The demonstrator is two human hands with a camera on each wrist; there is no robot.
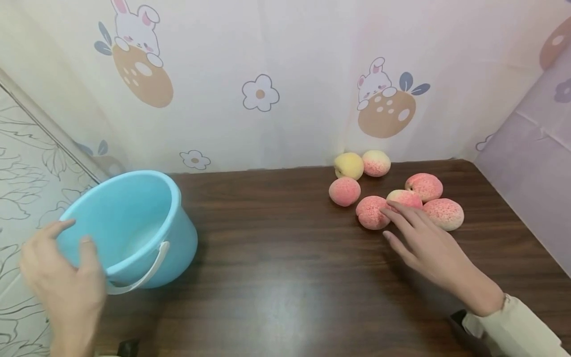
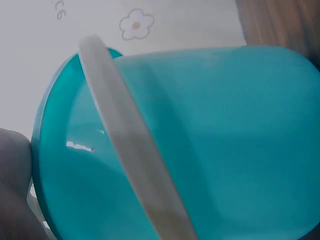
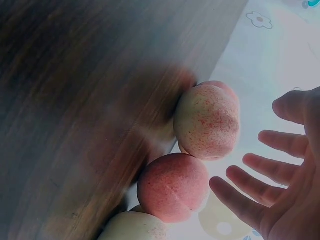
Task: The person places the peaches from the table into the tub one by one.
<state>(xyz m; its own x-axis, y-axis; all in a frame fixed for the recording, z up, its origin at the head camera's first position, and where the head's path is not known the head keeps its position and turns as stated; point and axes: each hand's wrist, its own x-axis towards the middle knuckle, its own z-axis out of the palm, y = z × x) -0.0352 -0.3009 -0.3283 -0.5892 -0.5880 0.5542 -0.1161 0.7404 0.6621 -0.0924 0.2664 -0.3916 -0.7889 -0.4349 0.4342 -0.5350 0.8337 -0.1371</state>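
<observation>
A light blue bucket [image 1: 185, 233] with a white handle [image 1: 153, 270] stands on the table at the left. At its near left rim is my left hand [image 1: 62, 277], thumb and fingers spread apart; whether they touch the rim is hard to tell. The left wrist view shows the bucket's wall [image 2: 240, 140] and handle [image 2: 132, 135] up close, with the hand at the left edge. At the right, my right hand [image 1: 426, 248] reaches over several peaches, fingers extended, nearest a pink peach [image 1: 371, 212] and a partly covered peach [image 1: 403, 197]. Its fingers are apart in the right wrist view.
More peaches lie around: a yellow one [image 1: 349, 166], a pale pink one [image 1: 376, 163], a pink one [image 1: 345, 192] and two at the right, one speckled [image 1: 443, 214]. A patterned curtain [image 1: 303, 99] hangs behind the dark wooden table [image 1: 267, 248].
</observation>
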